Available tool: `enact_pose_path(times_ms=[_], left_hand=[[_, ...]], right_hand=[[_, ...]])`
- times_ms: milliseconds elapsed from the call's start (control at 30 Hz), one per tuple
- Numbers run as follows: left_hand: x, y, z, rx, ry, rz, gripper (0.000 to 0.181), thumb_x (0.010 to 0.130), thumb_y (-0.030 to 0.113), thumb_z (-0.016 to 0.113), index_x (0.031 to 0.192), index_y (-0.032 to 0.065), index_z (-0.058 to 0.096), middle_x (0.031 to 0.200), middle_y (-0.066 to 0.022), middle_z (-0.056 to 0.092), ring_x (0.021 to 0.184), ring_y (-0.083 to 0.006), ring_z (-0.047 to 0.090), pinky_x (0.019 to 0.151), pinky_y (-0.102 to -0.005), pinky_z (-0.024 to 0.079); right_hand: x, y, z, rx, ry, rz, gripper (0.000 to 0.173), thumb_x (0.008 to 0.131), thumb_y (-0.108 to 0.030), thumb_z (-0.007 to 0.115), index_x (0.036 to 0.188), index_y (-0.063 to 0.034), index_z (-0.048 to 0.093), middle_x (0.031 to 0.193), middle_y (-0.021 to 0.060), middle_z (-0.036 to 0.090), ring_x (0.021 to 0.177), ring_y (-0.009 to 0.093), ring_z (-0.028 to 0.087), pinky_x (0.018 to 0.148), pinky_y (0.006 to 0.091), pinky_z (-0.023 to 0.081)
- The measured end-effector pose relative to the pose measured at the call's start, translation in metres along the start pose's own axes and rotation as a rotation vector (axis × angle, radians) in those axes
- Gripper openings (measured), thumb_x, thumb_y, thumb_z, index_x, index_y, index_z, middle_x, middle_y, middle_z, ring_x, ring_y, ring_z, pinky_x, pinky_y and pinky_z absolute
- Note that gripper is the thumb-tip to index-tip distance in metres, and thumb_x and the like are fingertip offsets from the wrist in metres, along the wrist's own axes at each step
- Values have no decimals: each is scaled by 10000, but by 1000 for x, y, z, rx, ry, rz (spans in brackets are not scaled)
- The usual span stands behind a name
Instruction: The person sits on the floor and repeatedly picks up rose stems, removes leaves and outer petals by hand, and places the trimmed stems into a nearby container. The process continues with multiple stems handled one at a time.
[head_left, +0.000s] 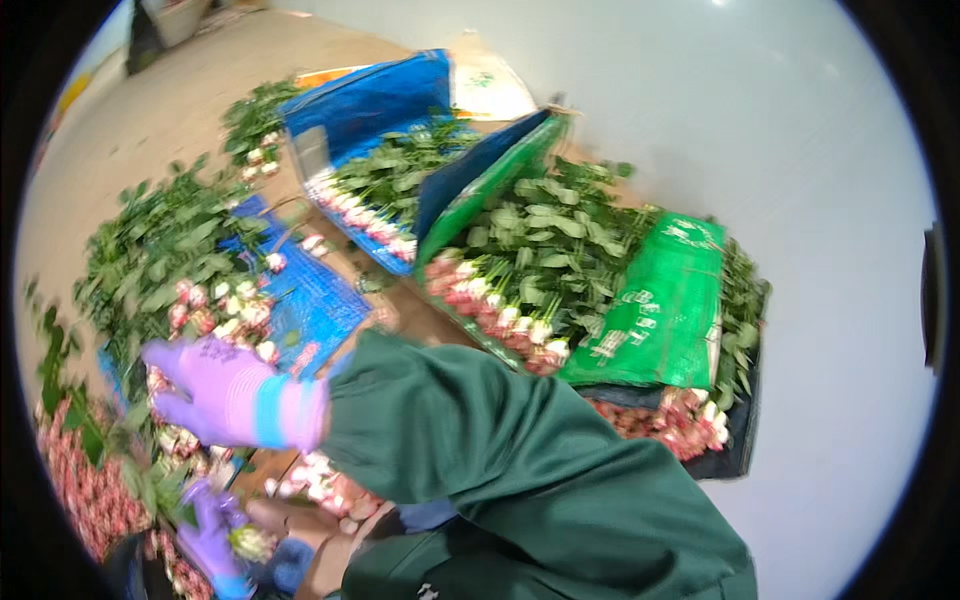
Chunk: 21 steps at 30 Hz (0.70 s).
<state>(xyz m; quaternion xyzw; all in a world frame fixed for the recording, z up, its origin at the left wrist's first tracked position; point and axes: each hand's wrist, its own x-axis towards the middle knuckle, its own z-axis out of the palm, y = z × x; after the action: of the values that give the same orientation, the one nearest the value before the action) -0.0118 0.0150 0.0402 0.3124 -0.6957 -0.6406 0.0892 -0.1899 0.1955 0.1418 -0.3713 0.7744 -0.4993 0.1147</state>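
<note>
Both my hands wear purple knit gloves with blue cuff bands. My right hand (217, 394) reaches across to the left, its fingers apart over pink and white roses (240, 307) with leafy stems; rose heads show beside its fingers, and contact is unclear. Lower down, my left hand (212, 532) is closed around a pale rose (253, 543), whose head pokes out by the fingers. Motion blur hides its exact grip. Loose petals and rose heads (322, 484) lie below my right forearm. A blue woven sheet (311, 304) lies beside the rose pile.
Ahead, roses lie in a folded blue woven sheet (375, 97) and beside an upright green flap (487, 191). A green woven sack (652, 315) covers more roses at right. Many pink roses (90, 487) crowd the lower left. A pale wall (810, 300) borders the right side.
</note>
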Motion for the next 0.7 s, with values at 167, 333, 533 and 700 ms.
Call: enact_pose_path(times_ms=[167, 333, 533, 700], left_hand=[[-15, -46, 48, 413, -25, 192, 172, 712, 9, 617, 884, 18, 616, 911, -125, 615, 676, -316, 588, 623, -397, 478], [-12, -106, 45, 507, -281, -176, 536, 811, 451, 528, 1215, 101, 483, 932, -151, 629, 819, -307, 616, 726, -414, 479], [-54, -130, 53, 329, -221, -85, 453, 831, 398, 494, 1194, 127, 502, 988, -154, 621, 884, -336, 598, 769, -405, 473], [-33, -116, 52, 285, -237, -242, 353, 840, 306, 515, 1126, 101, 543, 958, -179, 612, 894, -330, 591, 785, -371, 457]], right_hand=[[28, 2, 110, 54, -430, 309, 335, 784, -305, 574, 917, 2, 589, 788, 204, 614, 755, 328, 606, 717, 408, 469], [28, 75, 164, -406, -517, 246, 365, 803, -271, 534, 1121, -97, 578, 934, 157, 632, 866, 305, 610, 749, 383, 475], [1, 186, 187, -789, -601, 129, 211, 810, -222, 510, 967, -165, 639, 853, 115, 636, 801, 295, 612, 685, 409, 482], [-9, 229, 228, -898, -676, 210, 262, 770, -136, 527, 1001, -188, 640, 938, 91, 641, 861, 286, 619, 712, 435, 471]])
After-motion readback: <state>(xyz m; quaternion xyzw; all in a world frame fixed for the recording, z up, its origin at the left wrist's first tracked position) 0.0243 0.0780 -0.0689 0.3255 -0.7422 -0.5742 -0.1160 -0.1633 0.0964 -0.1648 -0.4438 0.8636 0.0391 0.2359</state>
